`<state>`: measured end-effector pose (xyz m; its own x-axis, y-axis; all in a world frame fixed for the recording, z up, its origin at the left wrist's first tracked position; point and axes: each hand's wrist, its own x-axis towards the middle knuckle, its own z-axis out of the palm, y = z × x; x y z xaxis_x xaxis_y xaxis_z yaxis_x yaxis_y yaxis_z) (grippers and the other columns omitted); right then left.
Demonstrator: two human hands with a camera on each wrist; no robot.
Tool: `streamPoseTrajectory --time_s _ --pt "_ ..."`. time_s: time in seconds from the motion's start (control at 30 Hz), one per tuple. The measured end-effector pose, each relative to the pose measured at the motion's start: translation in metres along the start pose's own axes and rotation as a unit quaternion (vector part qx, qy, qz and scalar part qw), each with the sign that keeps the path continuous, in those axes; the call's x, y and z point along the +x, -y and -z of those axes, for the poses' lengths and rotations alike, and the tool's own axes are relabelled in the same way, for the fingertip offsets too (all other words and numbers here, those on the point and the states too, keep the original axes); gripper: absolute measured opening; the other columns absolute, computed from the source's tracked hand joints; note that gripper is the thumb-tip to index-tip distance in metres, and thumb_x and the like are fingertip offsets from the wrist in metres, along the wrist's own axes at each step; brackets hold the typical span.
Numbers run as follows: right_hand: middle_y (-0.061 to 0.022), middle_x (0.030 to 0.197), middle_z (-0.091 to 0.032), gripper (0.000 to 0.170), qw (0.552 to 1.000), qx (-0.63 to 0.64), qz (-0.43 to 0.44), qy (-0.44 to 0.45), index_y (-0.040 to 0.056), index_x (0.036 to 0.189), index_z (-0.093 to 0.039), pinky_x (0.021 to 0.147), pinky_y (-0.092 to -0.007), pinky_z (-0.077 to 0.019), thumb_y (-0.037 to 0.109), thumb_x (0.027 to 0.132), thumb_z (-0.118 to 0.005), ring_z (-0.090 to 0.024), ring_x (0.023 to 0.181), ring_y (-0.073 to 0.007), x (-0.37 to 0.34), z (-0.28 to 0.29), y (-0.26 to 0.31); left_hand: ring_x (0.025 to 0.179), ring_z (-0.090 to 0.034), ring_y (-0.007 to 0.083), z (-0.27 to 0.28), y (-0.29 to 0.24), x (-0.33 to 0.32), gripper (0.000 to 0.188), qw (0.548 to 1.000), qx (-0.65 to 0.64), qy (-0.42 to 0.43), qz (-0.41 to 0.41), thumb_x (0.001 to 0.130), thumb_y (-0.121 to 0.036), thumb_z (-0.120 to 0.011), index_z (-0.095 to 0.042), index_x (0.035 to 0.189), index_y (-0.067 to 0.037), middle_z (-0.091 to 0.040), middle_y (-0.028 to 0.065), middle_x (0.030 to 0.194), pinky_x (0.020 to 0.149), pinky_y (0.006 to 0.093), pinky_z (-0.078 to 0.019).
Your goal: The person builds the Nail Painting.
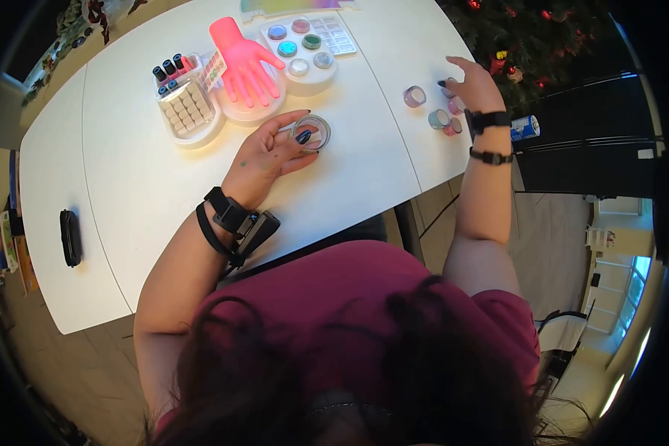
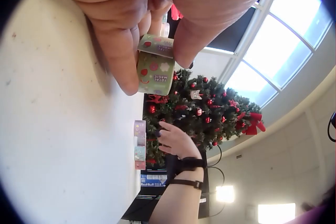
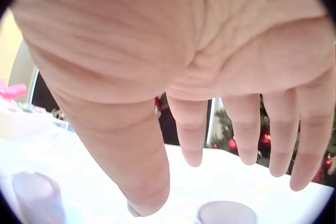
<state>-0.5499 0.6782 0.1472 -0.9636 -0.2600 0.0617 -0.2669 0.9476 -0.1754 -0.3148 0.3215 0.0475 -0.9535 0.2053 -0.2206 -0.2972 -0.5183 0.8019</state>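
I'd lightly steady the small, round, green-labelled jar [image 2: 155, 77] pinched in my left grip [image 1: 264, 152], front-right of the pink plastic display hand [image 1: 245, 63], my right grip [image 1: 479, 89] spread, holding nothing.

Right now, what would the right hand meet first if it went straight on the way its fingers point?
The right hand points down towards the white tabletop, and a small, round, pale lilac container looks first in line; depth is unclear, so it might slip past.
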Motion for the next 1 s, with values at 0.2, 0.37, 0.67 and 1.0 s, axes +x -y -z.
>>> streamPoseTrajectory --time_s 0.2,0.37,0.67,1.0 --pt "-0.0197 0.116 -0.077 0.039 0.993 -0.059 0.003 0.097 0.0082 0.125 -0.075 0.094 -0.0402 -0.0595 0.005 0.086 -0.078 -0.074 0.109 -0.0342 0.040 -0.019 -0.056 0.131 -0.067 0.0219 -0.001 -0.002 -0.001 0.054 1.000 0.001 -0.013 0.006 0.110 -0.009 -0.059 -0.044 0.161 -0.006 -0.064 0.0103 0.145 0.114 0.0403 -0.0549" --pt "-0.0071 0.121 -0.073 0.027 0.943 0.297 0.149 0.002 0.0053 0.120 -0.075 0.083 -0.0304 -0.0609 -0.003 0.095 -0.069 -0.070 0.105 -0.0192 -0.032 -0.001 0.067 0.134 -0.065 0.0212 0.003 0.003 0.003 0.053 1.000 -0.026 -0.011 0.010 0.111 -0.013 -0.060 -0.043 0.161 -0.006 -0.063 0.0101 0.146 0.115 0.0410 -0.0552" --pt "-0.0125 0.121 -0.067 0.026 0.890 0.353 0.278 0.075 0.0060 0.114 -0.073 0.089 -0.0353 -0.0615 -0.002 0.090 -0.076 -0.073 0.108 -0.0283 -0.121 -0.038 0.178 0.133 -0.065 0.0206 0.003 0.003 0.002 0.055 1.000 -0.025 0.000 0.000 0.111 -0.015 -0.062 -0.042 0.161 -0.005 -0.064 0.0099 0.145 0.114 0.0405 -0.0545" --pt "-0.0127 0.113 -0.070 0.021 0.917 0.267 0.296 0.009 0.0048 0.111 -0.071 0.087 -0.0417 -0.0580 0.002 0.090 -0.076 -0.070 0.102 -0.0342 -0.131 -0.048 0.190 0.129 -0.067 0.0180 0.002 0.003 0.000 0.052 1.000 -0.001 0.000 0.008 0.110 -0.012 -0.059 -0.044 0.160 -0.005 -0.066 0.0086 0.140 0.115 0.0411 -0.0543"
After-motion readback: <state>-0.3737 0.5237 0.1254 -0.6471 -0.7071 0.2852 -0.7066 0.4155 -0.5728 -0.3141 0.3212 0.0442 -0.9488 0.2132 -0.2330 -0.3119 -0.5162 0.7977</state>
